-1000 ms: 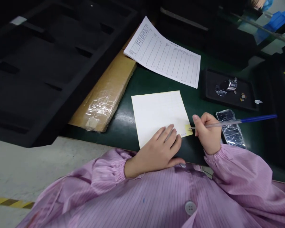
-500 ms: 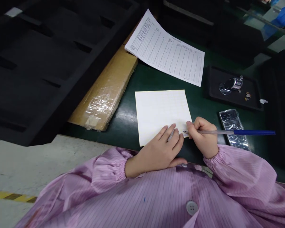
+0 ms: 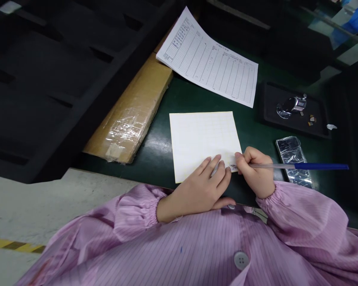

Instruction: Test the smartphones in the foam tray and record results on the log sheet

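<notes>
A pale sheet of small labels lies on the dark green table in front of me. My left hand rests flat on its near edge, fingers stretched out. My right hand is closed round a pen with a blue cap. The pen's tip touches the sheet's near right corner, right beside my left fingertips. Both arms wear pink striped sleeves.
A printed form with a table lies further back. A tape-wrapped cardboard box sits left, beside a black foam tray. A black tray with a metal tally counter and a foil packet are right.
My right hand moved left and brought the pen tip down onto the sheet's near right corner. My left hand stayed on the sheet.
</notes>
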{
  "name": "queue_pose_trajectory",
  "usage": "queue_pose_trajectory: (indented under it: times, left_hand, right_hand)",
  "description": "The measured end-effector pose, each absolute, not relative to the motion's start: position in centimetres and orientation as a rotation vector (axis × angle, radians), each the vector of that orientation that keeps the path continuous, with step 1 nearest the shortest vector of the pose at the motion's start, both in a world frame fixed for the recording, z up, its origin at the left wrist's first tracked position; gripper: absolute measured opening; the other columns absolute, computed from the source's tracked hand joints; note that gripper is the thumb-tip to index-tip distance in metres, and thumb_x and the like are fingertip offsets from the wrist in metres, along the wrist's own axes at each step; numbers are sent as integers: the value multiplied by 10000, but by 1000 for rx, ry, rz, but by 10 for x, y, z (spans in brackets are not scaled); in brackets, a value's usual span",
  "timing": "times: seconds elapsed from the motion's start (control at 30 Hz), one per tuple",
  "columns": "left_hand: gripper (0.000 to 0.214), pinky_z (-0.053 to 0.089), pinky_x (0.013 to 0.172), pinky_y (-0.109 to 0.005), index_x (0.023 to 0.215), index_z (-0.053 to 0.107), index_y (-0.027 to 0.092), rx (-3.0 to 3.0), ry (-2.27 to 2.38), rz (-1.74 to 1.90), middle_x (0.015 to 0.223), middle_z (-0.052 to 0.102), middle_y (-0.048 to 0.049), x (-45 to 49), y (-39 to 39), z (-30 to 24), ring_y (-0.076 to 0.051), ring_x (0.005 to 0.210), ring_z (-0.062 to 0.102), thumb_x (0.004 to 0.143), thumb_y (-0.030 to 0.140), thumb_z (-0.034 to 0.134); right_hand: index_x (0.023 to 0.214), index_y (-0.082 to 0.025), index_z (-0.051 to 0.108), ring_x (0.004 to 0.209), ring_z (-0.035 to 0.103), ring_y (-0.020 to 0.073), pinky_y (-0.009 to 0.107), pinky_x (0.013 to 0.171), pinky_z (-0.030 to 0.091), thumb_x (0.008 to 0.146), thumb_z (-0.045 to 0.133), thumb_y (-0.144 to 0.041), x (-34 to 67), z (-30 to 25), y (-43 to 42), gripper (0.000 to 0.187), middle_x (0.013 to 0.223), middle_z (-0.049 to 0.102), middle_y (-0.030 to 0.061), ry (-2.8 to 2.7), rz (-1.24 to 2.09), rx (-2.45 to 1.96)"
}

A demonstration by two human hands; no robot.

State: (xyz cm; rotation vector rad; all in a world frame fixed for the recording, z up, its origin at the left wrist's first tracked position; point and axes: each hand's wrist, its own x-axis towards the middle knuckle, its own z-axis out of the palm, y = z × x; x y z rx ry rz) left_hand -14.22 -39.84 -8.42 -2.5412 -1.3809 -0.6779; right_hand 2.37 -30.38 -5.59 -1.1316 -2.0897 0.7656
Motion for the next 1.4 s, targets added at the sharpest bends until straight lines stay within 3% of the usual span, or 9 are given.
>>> queue_pose_trajectory:
  times: [0.7,1.4]
  left_hand:
    - [739,494,1056,-444,1221,614,46,-2510,-1393,-669,1215,685,-190,-141,-397,-83,-343,1227,619,957,688,360]
    - [735,466,1068,-473,1248,586,27,-2545,-1399,-700,1244,653,-223,-141,-398,-85,-361,1249,595,955,672,388]
  right_hand:
    - [534,-223,338,425,359,94,253,469,311,865,590,-217,24,-56,-303,417,444,404,-66,-2042,767,-1222]
    - [533,-222,330,411,344,89,249,455,299,863,580,-227,24,-56,-304,414,430,396,-67,-2067,770,-1199]
